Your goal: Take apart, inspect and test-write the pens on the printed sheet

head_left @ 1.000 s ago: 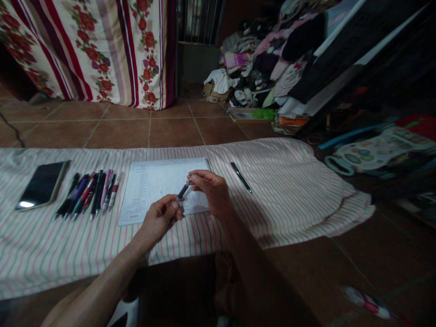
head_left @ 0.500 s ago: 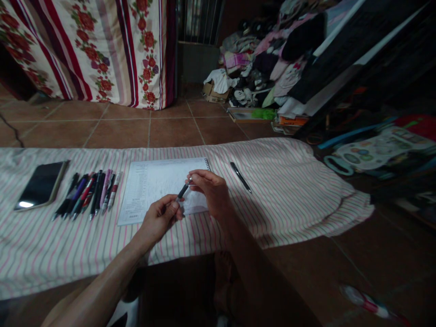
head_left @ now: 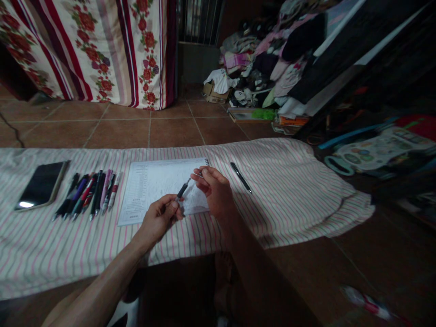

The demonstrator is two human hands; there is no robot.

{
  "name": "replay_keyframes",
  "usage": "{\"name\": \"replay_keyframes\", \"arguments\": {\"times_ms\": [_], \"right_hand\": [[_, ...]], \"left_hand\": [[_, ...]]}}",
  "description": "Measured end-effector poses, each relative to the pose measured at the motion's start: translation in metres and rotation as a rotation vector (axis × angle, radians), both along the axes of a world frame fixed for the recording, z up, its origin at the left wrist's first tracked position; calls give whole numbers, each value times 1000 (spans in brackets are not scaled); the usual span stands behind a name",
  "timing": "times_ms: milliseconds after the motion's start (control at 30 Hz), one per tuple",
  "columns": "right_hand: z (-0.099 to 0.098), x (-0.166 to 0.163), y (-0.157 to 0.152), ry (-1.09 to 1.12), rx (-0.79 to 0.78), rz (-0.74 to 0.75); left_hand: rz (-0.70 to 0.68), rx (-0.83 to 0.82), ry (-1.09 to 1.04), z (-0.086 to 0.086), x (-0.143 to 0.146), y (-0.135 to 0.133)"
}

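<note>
dark slim plastic pen (head_left: 182,190): held in the air, slanting up and away from the left hand (head_left: 160,220) towards the right hand (head_left: 214,193), above the near edge of a white spiral-bound paper notebook (head_left: 153,181).

hand state:
- left hand: clenched around the lower half of the pen, thumb and forefinger pressing the barrel.
- right hand: fingertips (head_left: 200,174) drawn together in a pinch just beyond the upper end of the pen. it cannot be told whether they touch the pen or grip a small part of it.

surroundings:
- the notebook lies flat under both hands on a pink-and-white striped cloth (head_left: 289,181).
- a single black pen (head_left: 240,177) lies just beyond and outboard of the right hand, apart from it.
- a row of assorted coloured pens (head_left: 88,193) lies well outboard of the left hand, with a black flat smartphone (head_left: 41,184) further out on the same side.

step in hand, as judged: two-handed work on the upper end of the pen, with the left hand as the fixed support.

next move, as judged: it calls for a steady left-hand hold and a fine, well-aligned pinch from the right hand, since the pen end is narrow.
</note>
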State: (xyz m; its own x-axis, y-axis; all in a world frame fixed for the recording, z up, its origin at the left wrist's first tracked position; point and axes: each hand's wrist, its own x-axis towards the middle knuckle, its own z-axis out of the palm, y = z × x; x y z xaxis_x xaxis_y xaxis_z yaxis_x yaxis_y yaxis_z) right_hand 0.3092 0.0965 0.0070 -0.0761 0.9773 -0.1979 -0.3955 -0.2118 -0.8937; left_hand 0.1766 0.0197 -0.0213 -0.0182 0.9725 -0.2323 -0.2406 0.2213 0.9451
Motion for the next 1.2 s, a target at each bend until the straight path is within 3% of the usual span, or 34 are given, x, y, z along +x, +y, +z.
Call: {"name": "replay_keyframes", "arguments": {"times_ms": [167,467,733,1200], "right_hand": [[0,1,2,-39,-91,-23],[-8,-3,-6,-226,43,195],[-3,-6,-9,-346,76,126],[-1,-8,-13,-370,122,133]], "left_hand": [[16,12,29,0,-1,0],[62,-19,-17,-3,0,1],[35,26,25,-4,-1,1],[51,12,12,-6,1,1]]}}
